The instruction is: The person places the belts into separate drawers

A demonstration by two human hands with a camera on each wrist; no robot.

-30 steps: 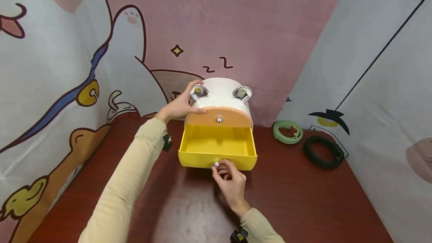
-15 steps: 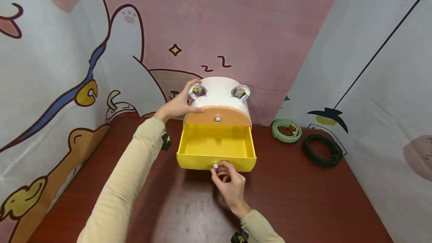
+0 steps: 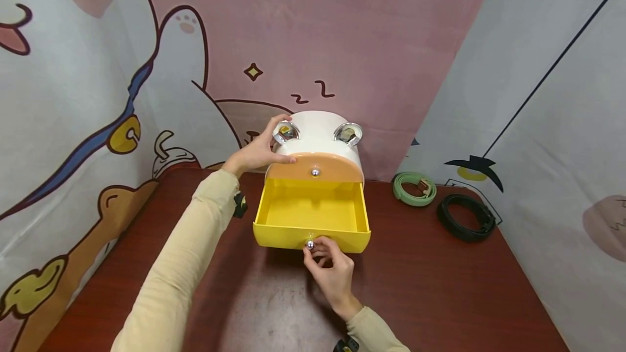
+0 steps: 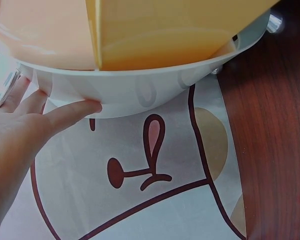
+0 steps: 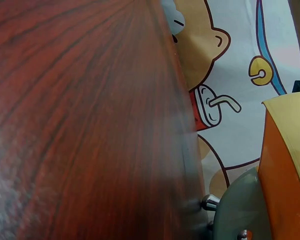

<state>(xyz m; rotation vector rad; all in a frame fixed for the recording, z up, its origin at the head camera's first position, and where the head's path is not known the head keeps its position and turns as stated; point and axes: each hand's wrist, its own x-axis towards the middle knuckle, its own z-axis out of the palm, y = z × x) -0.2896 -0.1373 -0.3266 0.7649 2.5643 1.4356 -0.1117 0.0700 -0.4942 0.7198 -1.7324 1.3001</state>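
A white animal-shaped drawer cabinet with two shiny chrome ears stands at the back middle of the table. Its orange upper drawer front is closed flush, while the yellow lower drawer is pulled far out and has nothing inside. My right hand pinches the round silver knob of this drawer between thumb and fingers. At the cabinet's upper left, my left hand holds the shell by the ear, thumb along the front edge. The left wrist view shows that thumb against the white side.
To the right on the brown table lie a coiled green belt and a coiled black belt. A cartoon-printed cloth hangs close behind the cabinet and along both sides.
The yellow drawer has slid a little further out toward me, with my right hand moving along on its knob. My left hand stays in place on the cabinet.
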